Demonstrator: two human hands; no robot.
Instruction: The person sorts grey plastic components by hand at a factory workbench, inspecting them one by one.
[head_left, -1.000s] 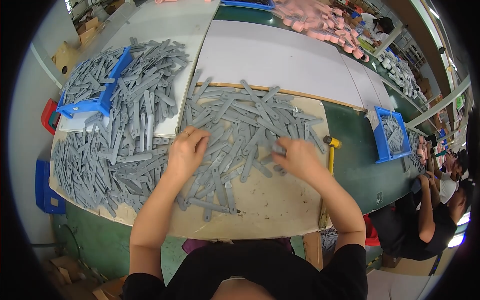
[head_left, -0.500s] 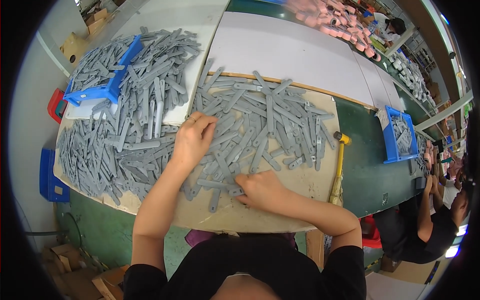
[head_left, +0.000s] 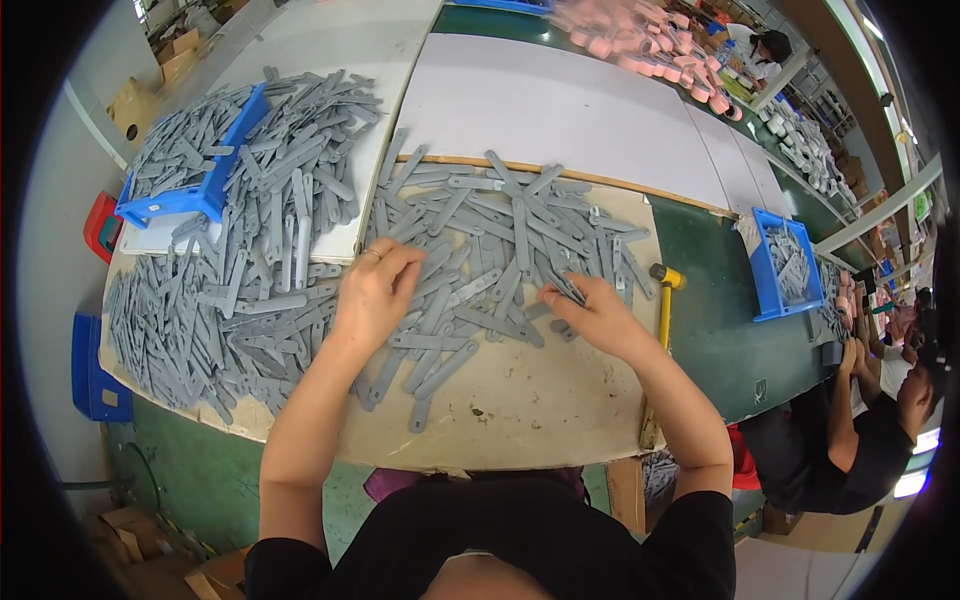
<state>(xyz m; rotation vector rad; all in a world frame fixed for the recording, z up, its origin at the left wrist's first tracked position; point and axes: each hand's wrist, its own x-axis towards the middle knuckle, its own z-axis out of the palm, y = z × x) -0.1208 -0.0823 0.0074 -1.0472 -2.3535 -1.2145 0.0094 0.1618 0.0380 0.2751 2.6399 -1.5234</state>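
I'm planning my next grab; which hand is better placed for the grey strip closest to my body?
Your left hand, I'd judge: it's nearer that grey strip, while your right hand is farther off and holds at least one other strip. Whether the left holds anything is unclear.

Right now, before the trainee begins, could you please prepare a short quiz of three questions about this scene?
1. What does the right hand hold?
2. True or false: the hammer lies to the right of that hand.
3. The tray to the right of the hammer is: A) red, B) blue, C) yellow.

Key: 1. Grey strips. 2. True. 3. B.
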